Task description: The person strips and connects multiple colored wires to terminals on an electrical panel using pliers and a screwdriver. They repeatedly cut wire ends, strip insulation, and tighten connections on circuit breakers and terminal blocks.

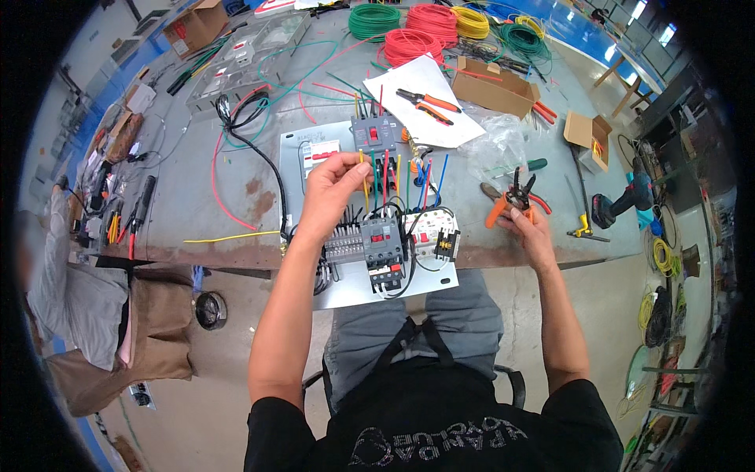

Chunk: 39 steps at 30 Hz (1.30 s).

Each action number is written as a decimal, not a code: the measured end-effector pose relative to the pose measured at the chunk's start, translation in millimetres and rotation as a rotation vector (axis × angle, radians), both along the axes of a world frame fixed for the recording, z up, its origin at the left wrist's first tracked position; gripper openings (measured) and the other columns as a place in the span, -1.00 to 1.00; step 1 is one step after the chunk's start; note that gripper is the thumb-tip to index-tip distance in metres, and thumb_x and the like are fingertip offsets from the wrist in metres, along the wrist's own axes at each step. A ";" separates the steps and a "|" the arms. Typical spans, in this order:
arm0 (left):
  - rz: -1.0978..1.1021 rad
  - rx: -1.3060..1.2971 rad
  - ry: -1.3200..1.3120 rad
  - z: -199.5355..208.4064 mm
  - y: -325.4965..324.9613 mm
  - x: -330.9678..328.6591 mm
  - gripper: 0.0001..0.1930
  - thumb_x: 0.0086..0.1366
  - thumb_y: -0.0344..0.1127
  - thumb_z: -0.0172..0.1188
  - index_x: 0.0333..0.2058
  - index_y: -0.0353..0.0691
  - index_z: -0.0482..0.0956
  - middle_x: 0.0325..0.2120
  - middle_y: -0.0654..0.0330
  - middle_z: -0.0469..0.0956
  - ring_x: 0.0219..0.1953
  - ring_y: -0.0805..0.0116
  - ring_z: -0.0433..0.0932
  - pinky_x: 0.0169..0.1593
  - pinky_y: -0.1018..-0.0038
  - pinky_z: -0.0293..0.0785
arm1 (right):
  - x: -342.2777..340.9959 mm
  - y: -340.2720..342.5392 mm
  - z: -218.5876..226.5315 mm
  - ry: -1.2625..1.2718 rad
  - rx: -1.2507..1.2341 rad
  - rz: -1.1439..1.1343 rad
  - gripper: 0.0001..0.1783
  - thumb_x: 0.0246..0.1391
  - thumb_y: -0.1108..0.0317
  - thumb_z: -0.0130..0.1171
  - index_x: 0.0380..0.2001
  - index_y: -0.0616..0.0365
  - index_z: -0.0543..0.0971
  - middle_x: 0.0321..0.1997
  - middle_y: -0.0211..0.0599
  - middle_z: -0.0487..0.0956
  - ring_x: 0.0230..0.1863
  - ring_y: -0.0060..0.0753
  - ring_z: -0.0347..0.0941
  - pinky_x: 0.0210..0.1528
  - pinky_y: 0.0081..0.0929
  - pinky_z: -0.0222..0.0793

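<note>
My left hand (334, 185) is over a pale metal mounting plate (292, 153), thumb and fingers pinched on a yellow wire (364, 171) that stands up from the plate's wiring. Beside that wire rise green, red and blue wires, below a grey circuit breaker (374, 134). Nearer me on the plate are a contactor (382, 240), a terminal block (344, 245) and a white breaker (423, 232). To the right, my right hand (528, 230) is closed around orange-handled wire strippers (515, 197), their dark jaws pointing away from me.
Another pair of orange-handled pliers (429, 105) lies on white paper (464, 130). A screwdriver (535, 164), clear plastic bag (499, 145) and cordless drill (621, 203) are to the right. Wire coils (413, 47) and a cardboard box (495, 88) stand behind. A person (86, 307) sits at left.
</note>
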State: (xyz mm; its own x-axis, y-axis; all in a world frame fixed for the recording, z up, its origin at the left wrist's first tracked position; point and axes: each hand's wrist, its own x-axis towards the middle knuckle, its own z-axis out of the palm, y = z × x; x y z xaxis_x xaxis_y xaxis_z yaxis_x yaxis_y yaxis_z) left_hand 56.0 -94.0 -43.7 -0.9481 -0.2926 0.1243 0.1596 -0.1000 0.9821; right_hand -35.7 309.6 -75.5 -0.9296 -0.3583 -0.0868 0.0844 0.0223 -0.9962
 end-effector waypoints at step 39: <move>-0.103 0.684 0.036 -13.5 4.1 -2.0 -0.83 0.56 -0.34 0.16 0.03 -0.18 0.59 -0.27 0.27 0.61 -0.18 0.41 0.57 0.05 0.37 0.52 | -71.2 -243.6 132.4 1.396 0.745 0.753 -0.36 -0.06 0.49 0.40 0.18 -0.06 0.61 -0.16 -0.25 0.57 0.03 -0.08 0.54 0.06 -0.09 0.45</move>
